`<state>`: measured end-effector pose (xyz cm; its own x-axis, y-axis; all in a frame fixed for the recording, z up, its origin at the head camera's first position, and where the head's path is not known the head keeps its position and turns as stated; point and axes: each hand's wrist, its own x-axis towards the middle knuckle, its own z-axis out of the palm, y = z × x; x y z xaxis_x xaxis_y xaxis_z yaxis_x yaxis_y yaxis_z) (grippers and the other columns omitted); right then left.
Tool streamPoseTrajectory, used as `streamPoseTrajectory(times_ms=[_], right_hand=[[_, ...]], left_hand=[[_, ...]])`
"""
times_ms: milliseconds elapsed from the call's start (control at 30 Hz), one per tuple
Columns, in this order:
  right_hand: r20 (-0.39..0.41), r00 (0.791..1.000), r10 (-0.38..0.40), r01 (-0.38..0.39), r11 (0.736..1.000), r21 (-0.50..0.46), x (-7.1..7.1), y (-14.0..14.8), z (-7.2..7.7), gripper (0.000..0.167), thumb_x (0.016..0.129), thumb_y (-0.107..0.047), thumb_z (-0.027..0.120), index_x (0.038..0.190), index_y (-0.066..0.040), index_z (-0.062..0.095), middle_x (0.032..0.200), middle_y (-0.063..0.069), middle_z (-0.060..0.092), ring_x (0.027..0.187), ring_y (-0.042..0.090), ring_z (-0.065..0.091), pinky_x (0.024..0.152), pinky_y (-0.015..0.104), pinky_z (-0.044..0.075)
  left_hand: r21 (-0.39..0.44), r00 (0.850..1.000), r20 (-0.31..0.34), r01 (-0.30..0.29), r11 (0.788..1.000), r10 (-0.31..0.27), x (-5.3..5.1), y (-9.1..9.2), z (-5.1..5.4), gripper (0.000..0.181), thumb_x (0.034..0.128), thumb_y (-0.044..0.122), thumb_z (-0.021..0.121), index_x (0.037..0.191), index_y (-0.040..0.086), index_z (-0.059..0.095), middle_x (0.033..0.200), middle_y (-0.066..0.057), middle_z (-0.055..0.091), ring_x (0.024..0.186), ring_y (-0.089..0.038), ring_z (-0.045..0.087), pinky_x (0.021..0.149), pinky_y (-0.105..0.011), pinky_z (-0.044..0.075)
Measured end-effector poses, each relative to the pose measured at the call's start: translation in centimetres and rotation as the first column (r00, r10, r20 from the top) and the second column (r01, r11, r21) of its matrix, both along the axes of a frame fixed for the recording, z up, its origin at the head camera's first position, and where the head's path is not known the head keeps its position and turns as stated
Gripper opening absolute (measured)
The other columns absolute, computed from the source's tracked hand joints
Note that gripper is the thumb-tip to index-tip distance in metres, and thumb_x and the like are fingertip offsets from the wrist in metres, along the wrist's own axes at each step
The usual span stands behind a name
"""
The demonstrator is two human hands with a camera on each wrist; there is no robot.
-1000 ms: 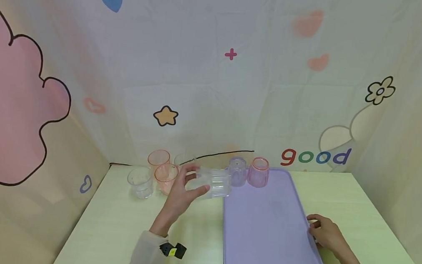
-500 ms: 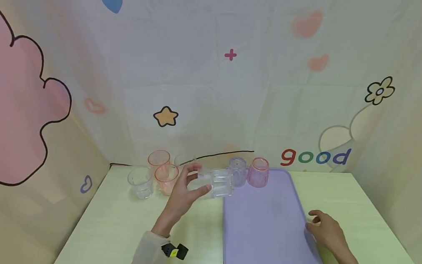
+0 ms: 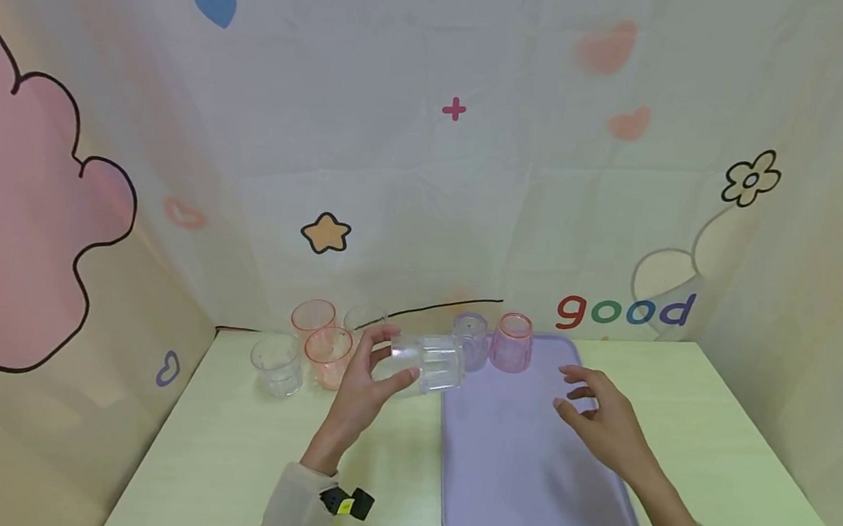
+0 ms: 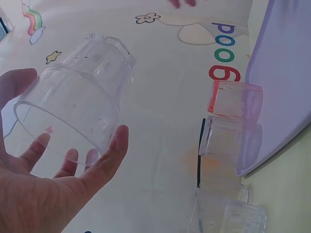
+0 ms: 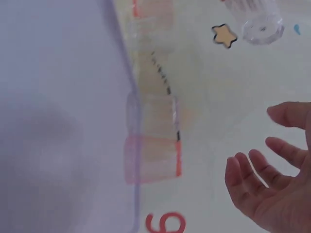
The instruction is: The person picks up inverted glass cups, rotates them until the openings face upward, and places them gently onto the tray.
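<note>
left grip (image 3: 366, 379) is clamped on a clear cup (image 3: 438, 365), with the thumb on the near side and fingers round the far side. that cup is tipped onto its side in the air, lifted off the bench (image 3: 208, 462), its wide mouth toward the palm and its narrower, ridged base pointing right, toward the purple tray (image 3: 509, 471). right grip (image 3: 607, 417) hangs over the tray's right part, fingers and thumb apart and loosely bent.

at the tray's far end stand a pale purple cup (image 3: 469, 344) and, just to its right, a pink cup (image 3: 512, 346); whether they touch is hard to tell. left of the left grip, more cups stand on the bench, mouths up: a colourless cup (image 3: 280, 372), a front orange-rimmed cup (image 3: 326, 362) and a back orange-rimmed cup (image 3: 313, 317). one faint see-through cup (image 3: 366, 318) is partly hidden behind the fingers. behind the bench hangs a pale cloth (image 3: 413, 187) printed with a star (image 3: 326, 233) and hearts.
</note>
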<state>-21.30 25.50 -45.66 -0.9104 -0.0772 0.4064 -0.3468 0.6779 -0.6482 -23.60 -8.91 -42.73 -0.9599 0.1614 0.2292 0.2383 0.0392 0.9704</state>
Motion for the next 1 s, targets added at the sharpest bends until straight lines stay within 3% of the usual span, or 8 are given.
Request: streamPoseTrajectory(times_ms=[167,433,667,1000], right_hand=[[0.046,0.992,0.118,-0.111,0.986,-0.127,0.4,-2.5,2.0,0.049,0.092,-0.02,0.069,0.136,-0.01,0.051,0.125,0.009,0.059,0.108,0.028,0.063,0.079,0.018,0.055],[0.063,0.945,0.322,-0.292,0.913,-0.284,0.8,-5.9,3.3,0.06,0.091,-0.016,0.069,0.144,-0.013,0.04,0.146,0.009,0.045,0.126,0.035,0.053,0.087,0.024,0.055],[0.044,0.924,0.38,-0.339,0.866,-0.369,0.7,-8.0,3.9,0.068,0.088,-0.014,0.072,0.146,-0.02,0.037,0.151,0.011,0.04,0.133,0.04,0.047,0.09,0.041,0.058],[0.031,0.906,0.423,-0.373,0.83,-0.415,0.5,-9.2,3.9,0.068,0.087,-0.01,0.072,0.145,-0.019,0.037,0.15,0.011,0.04,0.132,0.044,0.046,0.088,0.036,0.058]], left_hand=[[0.028,1.0,0.005,0.026,0.999,-0.026,0.2,0.3,0.0,0.061,0.0835,0.015,0.073,0.136,0.02,0.042,0.141,-0.005,0.038,0.131,-0.033,0.045,0.085,-0.037,0.057],[0.022,0.998,0.025,0.065,0.998,-0.065,0.8,1.3,-0.1,0.061,0.0835,0.018,0.073,0.136,0.018,0.041,0.142,-0.004,0.038,0.131,-0.031,0.045,0.085,-0.038,0.057],[0.01,0.996,0.02,0.083,0.996,-0.083,1.4,2.1,-0.1,0.062,0.0847,0.02,0.072,0.138,0.018,0.04,0.145,-0.005,0.037,0.132,-0.03,0.045,0.086,-0.038,0.057],[0.041,0.992,0.019,0.125,0.991,-0.125,2.0,2.6,0.0,0.06,0.0865,0.019,0.071,0.138,0.016,0.039,0.146,-0.006,0.037,0.134,-0.037,0.043,0.086,-0.037,0.058]])
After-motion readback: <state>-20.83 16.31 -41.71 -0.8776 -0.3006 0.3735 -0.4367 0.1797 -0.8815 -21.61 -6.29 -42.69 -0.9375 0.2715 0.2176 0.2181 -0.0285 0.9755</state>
